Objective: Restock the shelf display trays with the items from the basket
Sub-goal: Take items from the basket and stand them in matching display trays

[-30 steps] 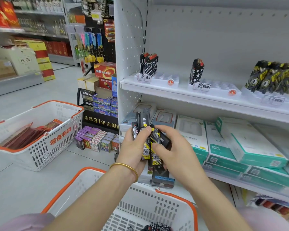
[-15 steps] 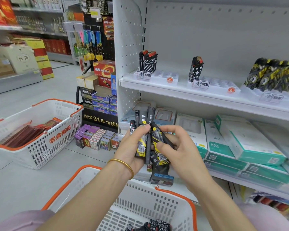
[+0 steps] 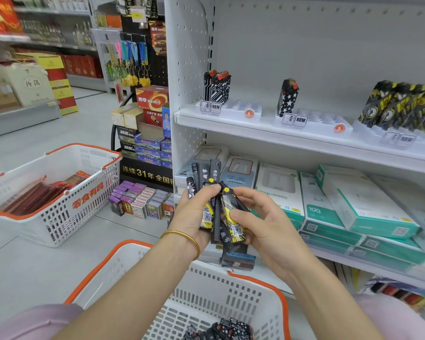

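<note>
My left hand [image 3: 193, 217] grips a bunch of black lighters [image 3: 207, 190] fanned upright in front of the lower shelf. My right hand [image 3: 263, 224] pinches one black-and-yellow lighter [image 3: 231, 217] at the right side of that bunch. Below my arms sits the white basket with an orange rim [image 3: 255, 280], with more black patterned lighters [image 3: 231, 327] on its bottom. On the upper shelf stand three clear display trays: the left tray [image 3: 241, 111] with a few black-white lighters, the middle tray [image 3: 322, 121] with one star-patterned lighter, the right tray [image 3: 368, 133] with black-yellow lighters.
White and teal power-bank boxes [image 3: 329, 204] fill the lower shelf behind my hands. A second white basket [image 3: 59, 212] with red packets sits on the floor at left. Stacked card packs [image 3: 142, 200] and a dark battery stand [image 3: 145, 153] flank the shelf's left post.
My right hand's fingers have shifted on the black-and-yellow lighter and drawn it slightly away from the bunch. Both hands stay at about the same height.
</note>
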{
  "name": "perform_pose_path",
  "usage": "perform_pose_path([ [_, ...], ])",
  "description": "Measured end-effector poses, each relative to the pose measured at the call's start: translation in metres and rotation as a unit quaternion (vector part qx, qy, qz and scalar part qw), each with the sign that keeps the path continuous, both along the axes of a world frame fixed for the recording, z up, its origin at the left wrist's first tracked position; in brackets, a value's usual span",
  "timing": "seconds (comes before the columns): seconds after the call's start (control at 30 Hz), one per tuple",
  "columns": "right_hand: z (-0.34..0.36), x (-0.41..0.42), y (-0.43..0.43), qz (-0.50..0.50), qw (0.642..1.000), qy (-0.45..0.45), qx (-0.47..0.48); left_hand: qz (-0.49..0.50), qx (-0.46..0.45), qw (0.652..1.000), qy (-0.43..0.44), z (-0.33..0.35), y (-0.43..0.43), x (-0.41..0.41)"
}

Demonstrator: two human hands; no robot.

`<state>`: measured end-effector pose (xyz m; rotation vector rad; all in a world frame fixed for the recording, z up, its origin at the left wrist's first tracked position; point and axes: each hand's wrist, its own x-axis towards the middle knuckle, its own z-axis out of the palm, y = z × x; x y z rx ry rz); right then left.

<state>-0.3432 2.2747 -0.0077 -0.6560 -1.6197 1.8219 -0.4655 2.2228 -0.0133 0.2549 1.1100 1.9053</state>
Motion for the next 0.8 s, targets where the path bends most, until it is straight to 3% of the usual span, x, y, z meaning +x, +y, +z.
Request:
perform_pose_path([
  [0.43, 0.016, 0.034, 0.015, -0.049, 0.996, -0.048, -0.052, 0.037, -0.013, 0.999, 0.022, -0.003, 0.003, 0.002],
  [0.63, 0.041, 0.069, 0.025, -0.054, 0.998, 0.0, -0.022, -0.041, -0.016, 0.999, 0.02, 0.003, 0.008, 0.034],
  [0.8, 0.079, 0.106, 0.037, -0.126, 0.991, 0.048, 0.013, -0.104, 0.004, 0.994, 0.03, 0.036, 0.021, 0.083],
])
